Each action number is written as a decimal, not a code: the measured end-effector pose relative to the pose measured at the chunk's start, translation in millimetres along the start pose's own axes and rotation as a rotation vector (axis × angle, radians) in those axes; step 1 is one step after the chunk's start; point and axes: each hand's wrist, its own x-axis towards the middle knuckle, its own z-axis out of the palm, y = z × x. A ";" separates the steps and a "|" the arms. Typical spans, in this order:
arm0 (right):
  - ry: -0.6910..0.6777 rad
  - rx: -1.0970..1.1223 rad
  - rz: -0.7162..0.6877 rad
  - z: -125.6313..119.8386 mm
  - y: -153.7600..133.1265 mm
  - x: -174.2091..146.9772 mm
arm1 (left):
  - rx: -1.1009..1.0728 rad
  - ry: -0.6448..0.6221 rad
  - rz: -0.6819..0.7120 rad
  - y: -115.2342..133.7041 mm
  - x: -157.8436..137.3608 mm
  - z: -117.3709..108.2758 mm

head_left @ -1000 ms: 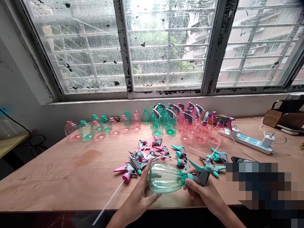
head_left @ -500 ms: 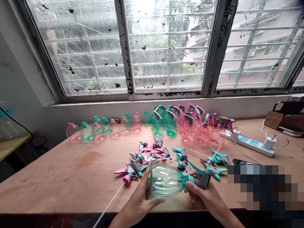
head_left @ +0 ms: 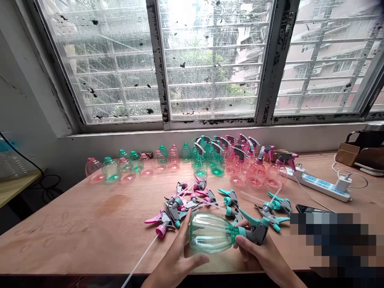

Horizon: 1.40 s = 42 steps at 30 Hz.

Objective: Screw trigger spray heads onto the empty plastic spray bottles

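A clear green spray bottle (head_left: 211, 234) lies sideways in the air over the table's front edge, its base to the left. My left hand (head_left: 183, 256) is wrapped round the base end, thumb in front. At the neck, my right hand (head_left: 250, 246) pinches the teal collar of the grey-and-teal spray head (head_left: 255, 228), which sits on the bottle's mouth. The thin tube runs inside the bottle. Loose pink-and-grey spray heads (head_left: 180, 200) lie in a pile behind my left hand. Several teal-and-grey spray heads (head_left: 274, 210) lie behind my right hand.
Pink and green bottles without heads (head_left: 127, 170) stand at the back left. Bottles with spray heads (head_left: 238, 168) stand at the back centre and right. A white power strip (head_left: 322, 184), a phone (head_left: 313, 209) and a brown case (head_left: 349, 154) lie on the right.
Both hands hold the bottle much as before. The whole view has shifted slightly, so everything sits a little lower and further right.
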 end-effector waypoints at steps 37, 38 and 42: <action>0.050 0.001 -0.031 2.3 2.5 3.4 | -0.001 -0.030 -0.028 -1.1 6.4 -4.3; 0.053 -0.004 -0.028 2.8 2.2 3.1 | -0.015 -0.045 -0.052 1.0 6.3 -5.4; 0.042 -0.016 -0.027 5.3 0.6 1.3 | -0.057 -0.072 -0.110 14.0 4.1 -10.8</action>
